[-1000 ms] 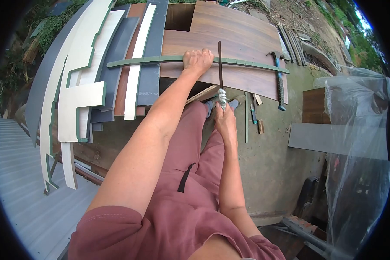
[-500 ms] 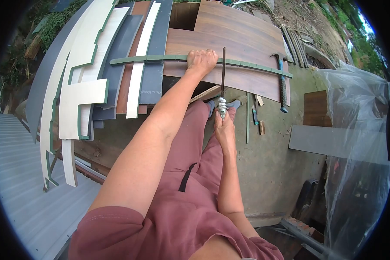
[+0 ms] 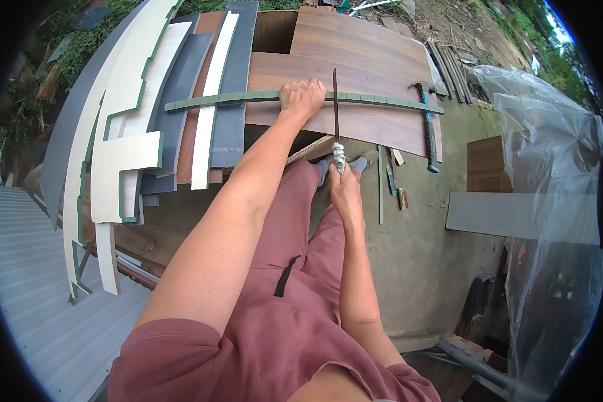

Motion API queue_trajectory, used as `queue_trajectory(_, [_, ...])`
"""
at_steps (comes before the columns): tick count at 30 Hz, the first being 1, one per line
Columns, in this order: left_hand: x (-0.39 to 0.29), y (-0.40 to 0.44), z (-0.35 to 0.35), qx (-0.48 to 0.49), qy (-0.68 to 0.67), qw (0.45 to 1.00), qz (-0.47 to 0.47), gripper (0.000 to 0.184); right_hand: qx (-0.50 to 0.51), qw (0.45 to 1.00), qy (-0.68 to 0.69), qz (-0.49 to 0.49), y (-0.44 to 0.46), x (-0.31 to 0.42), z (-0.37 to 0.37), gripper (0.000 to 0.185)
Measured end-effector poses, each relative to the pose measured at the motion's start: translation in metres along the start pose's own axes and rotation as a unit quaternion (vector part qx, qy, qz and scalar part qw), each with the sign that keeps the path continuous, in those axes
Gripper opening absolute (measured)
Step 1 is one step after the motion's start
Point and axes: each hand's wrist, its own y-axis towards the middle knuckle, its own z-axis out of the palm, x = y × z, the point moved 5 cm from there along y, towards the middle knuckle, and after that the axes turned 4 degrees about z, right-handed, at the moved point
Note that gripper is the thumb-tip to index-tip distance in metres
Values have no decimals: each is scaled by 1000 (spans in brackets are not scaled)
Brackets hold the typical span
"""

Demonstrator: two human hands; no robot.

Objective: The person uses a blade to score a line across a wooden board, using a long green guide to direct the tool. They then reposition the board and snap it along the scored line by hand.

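A long narrow green strip [image 3: 228, 98], notched or marked at intervals, lies across the boards. My left hand [image 3: 303, 97] is closed over its middle, holding it against the brown wood-grain panel [image 3: 355, 60]. My right hand [image 3: 346, 195] grips the wrapped, silvery handle of a saw [image 3: 336, 110]. The saw's thin dark blade points away from me and crosses the strip just right of my left hand. Seen nearly edge-on, its teeth are too small to make out. A hammer [image 3: 427, 127] with a blue and black handle lies at the strip's right end.
White cut boards [image 3: 134, 147] and dark grey boards [image 3: 233, 67] are stacked at the left. Under the panel's front edge, a cutter [image 3: 390, 179] and wood scraps [image 3: 402, 198] lie on the floor. Clear plastic sheeting [image 3: 549, 147] hangs at the right over a grey board [image 3: 509, 216].
The whole view has shifted slightly, with the boards, strip and hammer a little further left. Both hands keep their grips, and the saw blade still crosses the strip at about the same place.
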Motion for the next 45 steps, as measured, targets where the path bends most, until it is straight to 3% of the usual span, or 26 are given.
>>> queue_trajectory(2, [1, -1, 0, 1, -4, 1000, -3, 37, 31, 995, 58, 76, -28, -9, 3, 29])
queue_trajectory(5, [0, -5, 0, -5, -13, 1000, 9, 37, 29, 994, 75, 77, -21, -16, 6, 29])
queue_trajectory(12, [-2, -4, -5, -31, -6, 999, 17, 36, -4, 1000, -18, 3, 58, 30, -5, 32])
queue_trajectory(20, [0, -6, -1, -35, -17, 999, 22, 35, 10, 997, 56, 44, -18, -1, 6, 32])
queue_trajectory(23, [0, -6, -3, -46, -20, 998, 36, 34, 39, 994, 67, 74, -6, -3, 5, 31])
queue_trajectory(30, [-1, -6, -2, -38, -11, 999, 26, 34, -12, 1000, 0, -5, 55, 29, 0, 32])
queue_trajectory(38, [-2, -10, -2, -51, -14, 998, 31, 36, -8, 998, 49, 48, -23, -2, 6, 30])
queue_trajectory(45, [-3, -10, -7, -28, -26, 999, 38, 42, -12, 1000, 2, 9, 46, 22, 2, 32])
